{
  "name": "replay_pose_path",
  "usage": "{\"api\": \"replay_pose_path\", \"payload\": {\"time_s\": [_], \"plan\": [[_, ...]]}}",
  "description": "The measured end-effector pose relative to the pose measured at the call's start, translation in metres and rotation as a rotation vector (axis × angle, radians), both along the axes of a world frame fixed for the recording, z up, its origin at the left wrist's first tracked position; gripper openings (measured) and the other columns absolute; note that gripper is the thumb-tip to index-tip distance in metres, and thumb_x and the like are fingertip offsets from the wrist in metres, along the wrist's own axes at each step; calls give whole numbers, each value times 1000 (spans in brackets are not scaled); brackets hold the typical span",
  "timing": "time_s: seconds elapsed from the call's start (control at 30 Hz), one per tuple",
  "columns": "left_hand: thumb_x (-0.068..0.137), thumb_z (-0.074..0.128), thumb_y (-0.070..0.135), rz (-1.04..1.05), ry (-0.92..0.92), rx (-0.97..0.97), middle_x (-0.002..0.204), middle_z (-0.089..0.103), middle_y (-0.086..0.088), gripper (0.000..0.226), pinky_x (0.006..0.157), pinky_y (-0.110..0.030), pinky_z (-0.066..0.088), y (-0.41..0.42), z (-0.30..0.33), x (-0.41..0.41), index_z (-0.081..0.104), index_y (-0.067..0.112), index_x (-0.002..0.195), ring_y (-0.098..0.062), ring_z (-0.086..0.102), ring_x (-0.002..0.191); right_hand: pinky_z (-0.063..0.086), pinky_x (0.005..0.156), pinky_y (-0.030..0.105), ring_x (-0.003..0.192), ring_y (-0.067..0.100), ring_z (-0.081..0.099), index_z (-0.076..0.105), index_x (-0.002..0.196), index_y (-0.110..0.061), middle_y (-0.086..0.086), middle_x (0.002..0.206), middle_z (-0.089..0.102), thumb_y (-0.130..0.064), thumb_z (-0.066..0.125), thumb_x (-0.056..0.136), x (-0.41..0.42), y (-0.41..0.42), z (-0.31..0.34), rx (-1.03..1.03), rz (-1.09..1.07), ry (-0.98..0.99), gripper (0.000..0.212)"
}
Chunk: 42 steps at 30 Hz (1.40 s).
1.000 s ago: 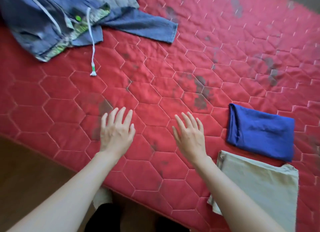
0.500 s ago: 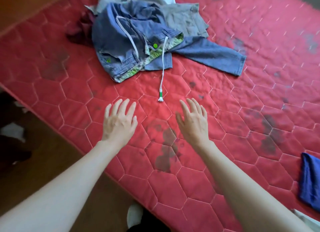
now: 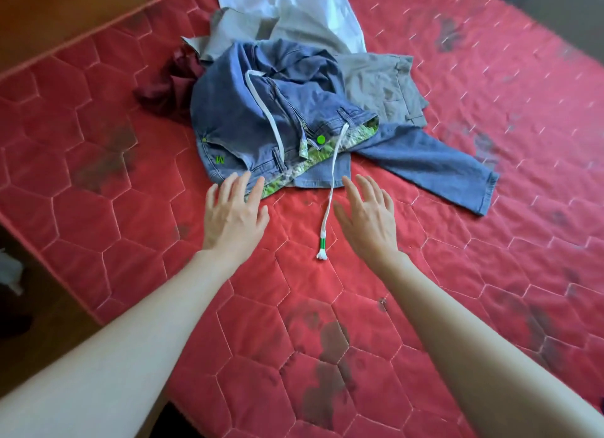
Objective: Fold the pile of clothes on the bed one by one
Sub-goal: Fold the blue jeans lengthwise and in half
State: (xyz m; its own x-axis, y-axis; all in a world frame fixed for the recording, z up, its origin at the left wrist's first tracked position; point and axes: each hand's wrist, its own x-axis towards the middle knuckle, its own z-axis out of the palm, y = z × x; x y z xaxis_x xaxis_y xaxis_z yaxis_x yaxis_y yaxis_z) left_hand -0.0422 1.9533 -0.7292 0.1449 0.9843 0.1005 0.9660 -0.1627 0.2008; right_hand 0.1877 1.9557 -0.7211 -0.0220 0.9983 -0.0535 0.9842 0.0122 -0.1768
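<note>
On the red quilted bed, a maroon garment pokes out left of the blue jeans. The left hand, fingers spread, overlaps the jeans' near hem; the right hand, spread and holding nothing, is beside their white drawstring. Grey trousers lie behind the jeans.

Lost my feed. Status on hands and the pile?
Left hand open, fingertips at jeans waistband. Right hand open, holding nothing. Drawstring trails between hands. Nothing blocking.
</note>
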Motion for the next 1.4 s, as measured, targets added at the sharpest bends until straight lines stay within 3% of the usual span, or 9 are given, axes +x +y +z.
{"api": "replay_pose_path", "payload": {"time_s": [0.2, 0.4, 0.63, 0.77, 0.87, 0.97, 1.07, 1.17, 1.4], "plan": [[90, 60, 29, -40, 31, -135, 147, 39, -18, 57, 106, -53, 30, 51, -49, -11, 46, 10, 141, -35, 33, 137, 18, 116, 41, 145, 24, 20, 24, 152, -20, 10, 154, 31, -42, 43, 99, 12, 73, -31, -62, -137, -69, 60], [80, 73, 34, -106, 56, -192, 156, 25, -15, 82, 107, -64, 27, 74, -81, -22, 32, 18, 150, -42, 26, 140, 22, 114, 44, 144, 26, 22, 25, 152, -20, 12, 154, 29, -46, 41, 99, 25, 147, -44, -69, -239, -11, 61], [76, 71, 25, -96, 27, -55, 145, 41, -16, 78, 103, -64, 29, 87, -103, -19, 39, 20, 147, -42, 43, 127, 25, 112, 47, 143, 30, 23, 23, 152, -25, 16, 156, 24, -56, 33, 98, 36, 227, -62, -114, -390, 91, 63], [78, 73, 18, -120, 10, 21, 131, 53, -16, 68, 90, -54, 41, 89, -104, -22, 47, 20, 141, -38, 53, 112, 33, 104, 44, 129, 32, 39, 45, 135, -17, 15, 136, 47, -61, 42, 93, 37, 236, -72, -71, -404, 51, 62], [76, 78, 18, -159, -10, 23, 124, 57, -15, 69, 85, -51, 44, 91, -102, -31, 51, 20, 139, -36, 55, 104, 39, 94, 39, 120, 31, 48, 54, 122, -13, 12, 125, 57, -61, 53, 88, 36, 227, -73, -16, -451, 137, 59], [68, 75, -4, -175, -84, 63, 113, 61, -13, 68, 73, -47, 50, 89, -93, -36, 59, 15, 131, -35, 57, 89, 39, 79, 31, 109, 26, 57, 59, 112, -13, 7, 113, 65, -56, 61, 85, 38, 206, -66, 21, -541, 278, 50], [66, 67, -17, -202, -148, 110, 95, 63, -11, 61, 62, -41, 52, 78, -79, -44, 67, 10, 120, -33, 56, 74, 41, 77, 30, 101, 24, 60, 60, 106, -12, 6, 104, 67, -49, 64, 84, 35, 165, -52, 72, -608, 383, 44], [71, 67, -16, -237, -154, 115, 91, 63, -9, 55, 64, -41, 50, 52, -61, -53, 69, 11, 118, -31, 54, 70, 43, 77, 32, 93, 20, 60, 60, 102, -12, 4, 97, 67, -45, 66, 84, 31, 109, -36, 115, -652, 432, 38], [62, 66, -22, -403, -95, 126, 90, 64, -9, 63, 61, -41, 50, -58, -21, -63, 70, 10, 116, -31, 55, 68, 29, 64, 20, 75, 12, 51, 60, 90, -16, -10, 76, 55, -33, 71, 82, 51, -56, -1, 148, -702, 526, 22]]}}
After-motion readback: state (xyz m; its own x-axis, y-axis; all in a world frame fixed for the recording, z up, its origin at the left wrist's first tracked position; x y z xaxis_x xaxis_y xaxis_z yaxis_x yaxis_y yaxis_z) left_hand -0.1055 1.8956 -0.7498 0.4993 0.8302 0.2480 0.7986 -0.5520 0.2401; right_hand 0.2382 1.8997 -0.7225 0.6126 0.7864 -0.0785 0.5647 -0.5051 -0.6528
